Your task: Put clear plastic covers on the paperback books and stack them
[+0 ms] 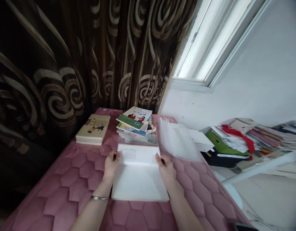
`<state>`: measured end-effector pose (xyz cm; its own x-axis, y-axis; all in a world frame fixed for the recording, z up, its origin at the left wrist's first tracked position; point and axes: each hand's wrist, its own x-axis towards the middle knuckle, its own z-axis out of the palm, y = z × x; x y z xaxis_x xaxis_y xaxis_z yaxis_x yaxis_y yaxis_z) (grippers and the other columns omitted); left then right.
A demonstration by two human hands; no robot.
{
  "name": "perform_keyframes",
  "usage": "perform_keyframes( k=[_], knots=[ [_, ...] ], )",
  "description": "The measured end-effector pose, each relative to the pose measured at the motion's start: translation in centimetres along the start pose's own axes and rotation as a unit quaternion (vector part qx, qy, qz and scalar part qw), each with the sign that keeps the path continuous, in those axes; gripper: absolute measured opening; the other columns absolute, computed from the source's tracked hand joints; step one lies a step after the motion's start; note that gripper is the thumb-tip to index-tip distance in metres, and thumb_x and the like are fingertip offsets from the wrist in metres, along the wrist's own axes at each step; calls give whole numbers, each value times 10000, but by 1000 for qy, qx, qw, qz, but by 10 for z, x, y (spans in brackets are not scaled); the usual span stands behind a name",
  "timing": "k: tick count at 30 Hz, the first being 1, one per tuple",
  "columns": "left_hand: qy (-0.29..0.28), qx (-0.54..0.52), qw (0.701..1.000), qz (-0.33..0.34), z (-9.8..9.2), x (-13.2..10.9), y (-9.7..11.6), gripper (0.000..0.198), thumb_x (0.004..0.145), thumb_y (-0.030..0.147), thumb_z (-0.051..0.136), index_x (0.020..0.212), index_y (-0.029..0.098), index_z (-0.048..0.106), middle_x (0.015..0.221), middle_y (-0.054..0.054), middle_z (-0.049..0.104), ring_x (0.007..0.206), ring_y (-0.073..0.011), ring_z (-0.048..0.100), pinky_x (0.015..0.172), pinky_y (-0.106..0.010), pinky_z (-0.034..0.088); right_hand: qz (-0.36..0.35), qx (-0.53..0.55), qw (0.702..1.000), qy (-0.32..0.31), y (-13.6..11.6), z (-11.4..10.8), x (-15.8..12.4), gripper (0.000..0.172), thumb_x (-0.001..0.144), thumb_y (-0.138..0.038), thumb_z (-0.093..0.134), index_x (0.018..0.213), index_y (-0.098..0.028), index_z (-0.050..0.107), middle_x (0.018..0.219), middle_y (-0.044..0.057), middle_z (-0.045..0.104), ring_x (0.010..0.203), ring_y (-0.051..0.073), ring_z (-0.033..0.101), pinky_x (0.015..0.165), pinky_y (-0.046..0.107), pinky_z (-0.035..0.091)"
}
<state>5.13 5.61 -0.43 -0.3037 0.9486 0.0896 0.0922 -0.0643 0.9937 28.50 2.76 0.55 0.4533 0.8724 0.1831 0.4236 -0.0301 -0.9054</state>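
Observation:
An open book (140,183) lies in front of me, its upper page partly raised and printed with small text near the left. My left hand (111,162) pinches the left edge of that upper part, thumb on the page. At the opposite edge, my right hand (165,163) grips the book the same way. The lower page is pale and blurred, so its print cannot be read. Just beyond the book, a clear plastic sheet (138,140) shows, partly covered by it.
Several stacked books with tan covers (94,128) lie at the left. A loose pile of colourful booklets (135,118) stands at the back. Translucent plastic covers (179,141) lie to the right on the pink quilted cloth (71,179). Beyond that edge are heaped papers and a green bag (220,144).

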Motion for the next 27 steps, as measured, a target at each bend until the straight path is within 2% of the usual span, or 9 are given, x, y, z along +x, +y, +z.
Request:
perform_keyframes(
  k=[5, 7, 10, 13, 16, 19, 22, 27],
  knots=[
    [6, 5, 1000, -6, 0, 1, -4, 412, 637, 558, 664, 559, 204, 470, 487, 54, 466, 509, -119, 455, 522, -236, 352, -5, -2, 1000, -6, 4, 3, 2, 518, 680, -746, 447, 547, -247, 418, 501, -39, 381, 524, 156, 407, 498, 269, 337],
    [22, -19, 999, -15, 2, 2, -6, 393, 627, 531, 695, 629, 200, 484, 520, 56, 496, 524, -123, 489, 540, -242, 384, -19, 1, 1000, -4, 7, 4, 2, 509, 702, -732, 449, 559, -244, 416, 506, -42, 373, 528, 153, 402, 502, 268, 332],
    [29, -110, 993, -41, 5, 1, -6, 444, 579, 450, 767, 816, 195, 491, 670, 29, 609, 630, -150, 589, 610, -259, 446, -27, 13, 999, -11, 12, 7, 3, 488, 733, -700, 460, 578, -238, 429, 515, -47, 374, 534, 149, 401, 506, 265, 329],
    [-24, -180, 982, -55, 6, -1, -2, 550, 560, 391, 796, 971, 179, 497, 848, -35, 689, 778, -191, 651, 702, -292, 484, -14, 48, 999, 12, 15, 9, 4, 446, 717, -667, 511, 639, -230, 472, 566, -40, 444, 570, 151, 444, 547, 264, 374],
    [-74, -195, 977, -50, 5, -2, 4, 539, 575, 394, 790, 989, 147, 549, 904, -75, 714, 823, -208, 663, 752, -307, 489, 25, 114, 991, 62, 13, 8, 4, 453, 626, -646, 602, 786, -226, 541, 715, -10, 575, 674, 177, 537, 634, 277, 439],
    [-87, -189, 977, -43, 3, -2, 7, 493, 593, 398, 782, 962, 133, 589, 905, -87, 728, 815, -212, 668, 757, -310, 490, 58, 142, 988, 12, 5, 3, 3, 428, 619, -609, 637, 822, -233, 616, 813, 20, 653, 758, 214, 591, 660, 292, 462],
    [-86, -171, 981, -35, 3, -3, 8, 449, 599, 392, 778, 921, 129, 611, 860, -86, 735, 770, -210, 668, 720, -302, 488, 54, 126, 989, -46, 0, -3, 1, 374, 653, -607, 623, 713, -238, 654, 717, 17, 654, 730, 233, 591, 620, 299, 449],
    [-80, -144, 986, -35, 4, -3, 7, 396, 605, 395, 764, 862, 133, 617, 787, -65, 728, 710, -191, 657, 660, -272, 477, 38, 107, 992, -53, 3, -2, 3, 438, 656, -654, 596, 620, -219, 626, 578, -13, 580, 606, 198, 530, 557, 284, 400]
  ],
)
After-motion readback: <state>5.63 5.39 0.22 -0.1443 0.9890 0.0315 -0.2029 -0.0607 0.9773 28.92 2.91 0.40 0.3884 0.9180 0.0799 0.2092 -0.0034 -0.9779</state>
